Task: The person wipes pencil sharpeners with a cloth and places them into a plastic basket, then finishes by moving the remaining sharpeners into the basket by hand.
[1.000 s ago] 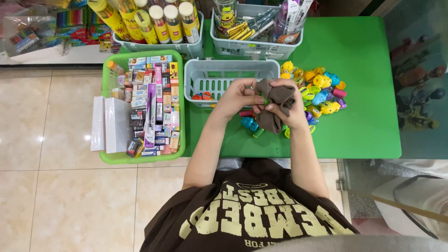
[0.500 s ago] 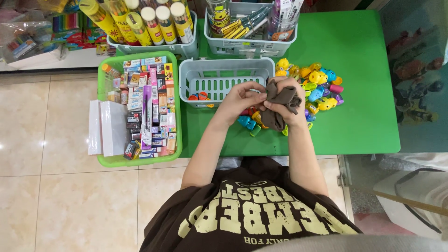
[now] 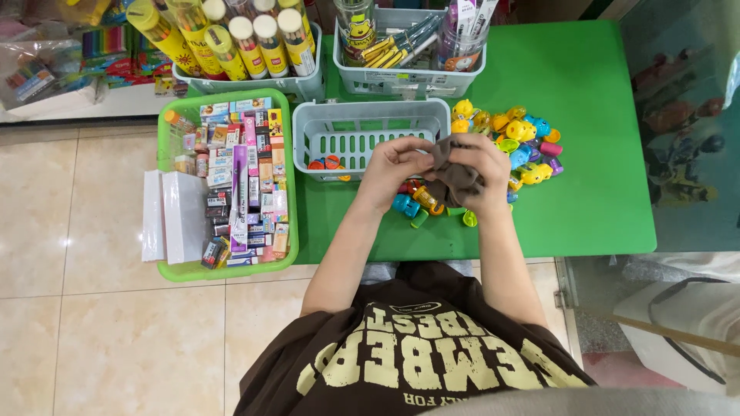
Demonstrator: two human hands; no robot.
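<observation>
Crumpled dark brown cloth point(image 3: 455, 176) gripped by right hand point(image 3: 479, 171), pinched at left edge by left hand point(image 3: 395, 163), held over green table point(image 3: 586, 100). Small colourful plastic toys point(image 3: 518, 142) heaped right, within reach. Grey slotted plastic basket point(image 3: 370, 137) just far-left, nearly empty.

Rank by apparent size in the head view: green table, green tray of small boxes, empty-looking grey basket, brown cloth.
1. green table
2. green tray
3. grey basket
4. brown cloth, bunched in both hands and partly covered, so its full size is unsure.

Single head view — looks steeply down, close above green table point(image 3: 586, 92).
</observation>
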